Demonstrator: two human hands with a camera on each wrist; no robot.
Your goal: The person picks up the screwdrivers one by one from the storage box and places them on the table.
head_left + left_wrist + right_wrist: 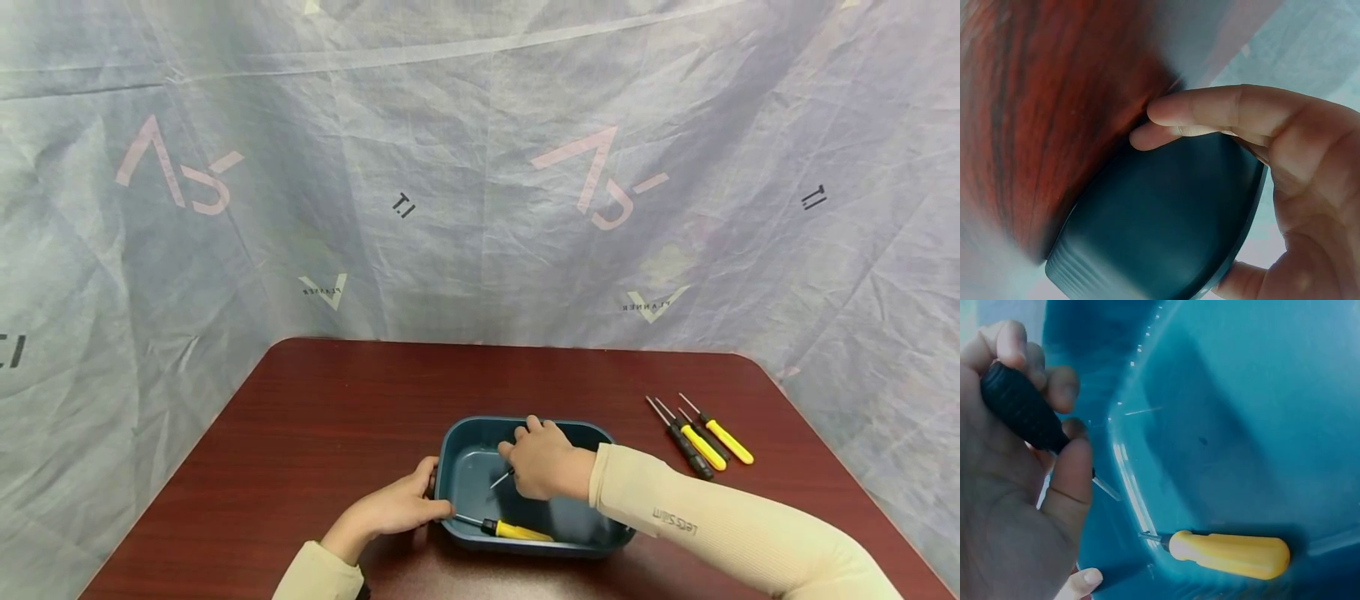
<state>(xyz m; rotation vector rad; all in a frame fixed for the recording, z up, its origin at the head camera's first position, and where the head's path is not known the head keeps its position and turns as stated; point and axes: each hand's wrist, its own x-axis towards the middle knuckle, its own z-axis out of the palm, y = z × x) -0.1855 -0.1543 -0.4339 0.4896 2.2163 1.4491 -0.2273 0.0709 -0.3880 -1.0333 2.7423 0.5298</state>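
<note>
My right hand (542,461) is over the blue-green plastic tub (450,442) and grips a small screwdriver (1022,406) by its black handle. The thin metal shaft sticks out past the thumb, pointing down and left into the tub in the head view. My left hand (401,500) holds the tub's left end, with the thumb over the rim and the fingers (1210,109) along the outer wall. Inside the tub, a yellow-handled screwdriver (522,532) lies along the near wall, its shaft toward my left thumb.
Several screwdrivers lie together at the table's right: a black-handled one (692,450), a yellow-handled one (703,447) and another yellow-handled one (729,441) among them. A printed grey cloth (480,167) hangs behind the dark red table (360,392).
</note>
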